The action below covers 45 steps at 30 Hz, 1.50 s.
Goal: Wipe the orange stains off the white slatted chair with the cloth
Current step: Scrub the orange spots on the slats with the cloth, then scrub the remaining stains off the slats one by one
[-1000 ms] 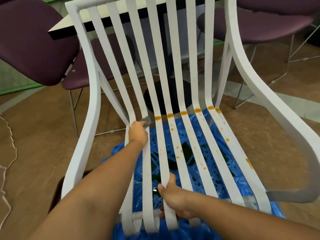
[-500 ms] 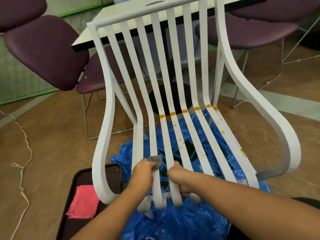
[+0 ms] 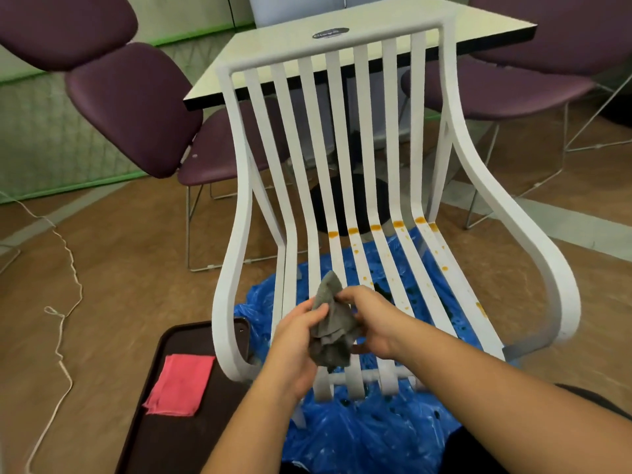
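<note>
One white slatted chair [image 3: 335, 46] is standing in the middle of the view, its seven slats running from the top rail down through the bend into the seat between two curved armrests. Two hands are meeting at about 6 o'clock from the frame's centre, over the front part of the seat. The left hand [image 3: 297, 333] is curling its fingers round one crumpled grey cloth [image 3: 333, 333] from the 9 o'clock side, and the right hand [image 3: 369, 319] is pinching the same cloth from the 3 o'clock side, so both are grasping it and it is hanging between them with a peak sticking up at 12 o'clock. The orange stains [image 3: 375, 228] are sitting well apart from the cloth, toward 1 o'clock of it: a row of at least five blots across the bend of the slats, with smaller specks trailing down the seat and one more mark on the right armrest. One blue plastic sheet [image 3: 369, 436] is lying under the chair. At 8 o'clock one dark brown tray [image 3: 178, 439] is carrying one folded pink cloth [image 3: 179, 384]. One white cord [image 3: 54, 311] is snaking over the floor at 9 o'clock. One table [image 3: 472, 20] is standing behind the chair at 12 o'clock, with purple chairs [image 3: 133, 107] flanking it.
</note>
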{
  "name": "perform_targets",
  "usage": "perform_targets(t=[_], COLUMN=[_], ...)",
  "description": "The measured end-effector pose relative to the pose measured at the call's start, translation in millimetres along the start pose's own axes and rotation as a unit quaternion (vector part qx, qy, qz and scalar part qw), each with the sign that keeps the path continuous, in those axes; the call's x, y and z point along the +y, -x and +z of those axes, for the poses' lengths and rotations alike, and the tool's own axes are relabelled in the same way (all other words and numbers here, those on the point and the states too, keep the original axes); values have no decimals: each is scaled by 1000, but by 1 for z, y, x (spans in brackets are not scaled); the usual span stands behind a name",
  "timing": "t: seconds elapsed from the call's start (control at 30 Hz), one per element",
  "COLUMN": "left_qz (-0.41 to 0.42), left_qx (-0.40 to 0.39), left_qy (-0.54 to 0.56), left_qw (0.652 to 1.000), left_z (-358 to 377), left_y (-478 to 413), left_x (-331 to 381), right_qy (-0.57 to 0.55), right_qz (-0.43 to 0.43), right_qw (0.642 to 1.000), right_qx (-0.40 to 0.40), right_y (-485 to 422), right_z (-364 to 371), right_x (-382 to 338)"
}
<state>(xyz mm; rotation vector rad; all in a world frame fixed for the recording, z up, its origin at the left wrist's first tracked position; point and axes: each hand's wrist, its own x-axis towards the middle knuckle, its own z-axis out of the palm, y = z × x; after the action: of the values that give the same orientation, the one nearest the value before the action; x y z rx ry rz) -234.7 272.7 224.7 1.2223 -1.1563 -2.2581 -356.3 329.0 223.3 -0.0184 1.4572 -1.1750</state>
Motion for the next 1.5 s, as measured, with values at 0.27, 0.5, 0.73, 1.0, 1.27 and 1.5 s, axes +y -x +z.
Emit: perform_targets(t=[0.27,0.5,0.73,1.0,1.27,1.5], left_qz=[41,33,14,-48,-90,-104], left_qx=[-42,23,80,46,67,69], left_qy=[38,-130,-210,-212,-363,-489], left_qw=[998,991,974,975,925,863], left_z=[5,-2,-6,-10,-15,-19], left_y=[-9,-30,-51,-64,-71,-73], left_x=[10,22,19,14,-13,-22], right_qy=[-109,44,136,96,373,559], right_qz=[-28,-89,-116,-34,-74,-148], right_qw=[988,994,984,994,925,811], right_qx=[-104,-50,-15,-36,11,94], right_y=[0,-6,-20,-30,-42,-40], right_z=[-14,-26,-39,-48,-32,-12], right_x=[-15,-35,-48,-45,-10,10])
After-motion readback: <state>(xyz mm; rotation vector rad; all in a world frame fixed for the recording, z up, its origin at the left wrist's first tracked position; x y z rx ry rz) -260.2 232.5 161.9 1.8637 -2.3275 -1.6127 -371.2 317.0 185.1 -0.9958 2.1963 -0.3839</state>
